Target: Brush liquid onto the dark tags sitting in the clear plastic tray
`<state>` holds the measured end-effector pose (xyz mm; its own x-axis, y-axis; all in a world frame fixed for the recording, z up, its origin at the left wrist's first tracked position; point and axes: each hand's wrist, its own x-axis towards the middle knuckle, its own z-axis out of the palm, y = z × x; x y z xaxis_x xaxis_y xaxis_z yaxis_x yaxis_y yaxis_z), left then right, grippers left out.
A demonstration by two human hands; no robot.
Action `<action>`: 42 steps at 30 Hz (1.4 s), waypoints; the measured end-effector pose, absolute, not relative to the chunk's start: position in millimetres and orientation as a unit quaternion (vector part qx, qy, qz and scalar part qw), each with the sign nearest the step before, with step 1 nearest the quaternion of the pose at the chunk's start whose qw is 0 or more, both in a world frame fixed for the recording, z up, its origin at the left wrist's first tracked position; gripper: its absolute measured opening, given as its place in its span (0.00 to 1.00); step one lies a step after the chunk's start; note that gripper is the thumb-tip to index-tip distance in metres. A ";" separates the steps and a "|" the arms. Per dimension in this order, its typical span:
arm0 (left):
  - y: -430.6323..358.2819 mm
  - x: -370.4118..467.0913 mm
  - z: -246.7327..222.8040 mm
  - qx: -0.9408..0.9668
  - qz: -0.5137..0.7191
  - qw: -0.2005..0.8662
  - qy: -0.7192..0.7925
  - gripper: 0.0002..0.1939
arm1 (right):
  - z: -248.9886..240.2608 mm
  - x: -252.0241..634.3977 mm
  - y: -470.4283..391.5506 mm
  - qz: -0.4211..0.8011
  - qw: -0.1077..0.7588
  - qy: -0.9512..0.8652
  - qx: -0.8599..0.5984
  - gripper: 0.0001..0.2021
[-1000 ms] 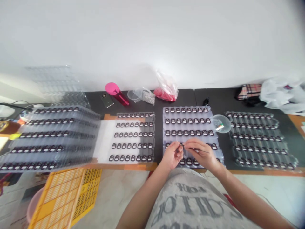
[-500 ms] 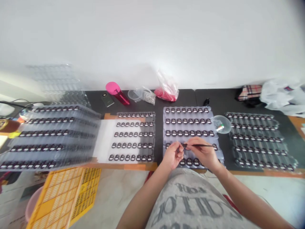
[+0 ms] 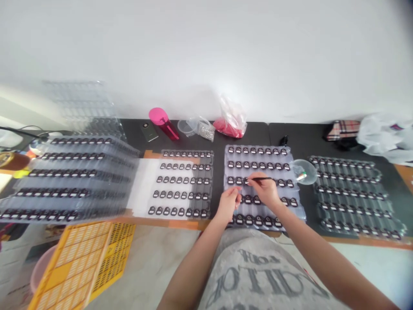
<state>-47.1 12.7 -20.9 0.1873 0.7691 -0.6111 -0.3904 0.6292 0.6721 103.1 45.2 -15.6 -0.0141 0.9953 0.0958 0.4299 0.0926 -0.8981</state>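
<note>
My right hand point(image 3: 266, 191) grips a thin black pen-like tool point(image 3: 262, 178), perhaps tweezers. Its tip points left, over the third row of small black parts in a clear plastic tray point(image 3: 281, 217). Each black part point(image 3: 239, 165) bears a white label and a ring mark. My left hand point(image 3: 229, 203) is at the tray's left edge, with its fingers curled and thumb and forefinger pressed together. Whatever they may pinch is too small to make out. Both hands cover some of the parts in the lower rows.
Filled trays stand to the left point(image 3: 209, 189) and right point(image 3: 350, 200), with a tall tray stack point(image 3: 119, 185) farther left. A round plastic lid point(image 3: 309, 172) touches the tray's right side. Behind lie a pink bottle point(image 3: 164, 125), a phone point(image 3: 149, 132) and bags point(image 3: 230, 127). A yellow crate point(image 3: 80, 258) is below.
My right hand has moved up and away from the left with the black tool, from the fourth row to the third. The left hand has shifted slightly left. The view has shifted slightly.
</note>
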 end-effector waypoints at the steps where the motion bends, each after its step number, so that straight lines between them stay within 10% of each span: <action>1: 15.0 -46.7 -21.6 0.207 0.382 0.740 0.514 0.14 | -17.2 103.0 46.9 0.340 0.396 -0.631 -0.573 0.07; 42: 37.5 -52.2 -43.0 0.493 0.262 0.587 0.586 0.19 | -26.4 100.2 55.2 0.259 0.359 -0.722 -0.532 0.05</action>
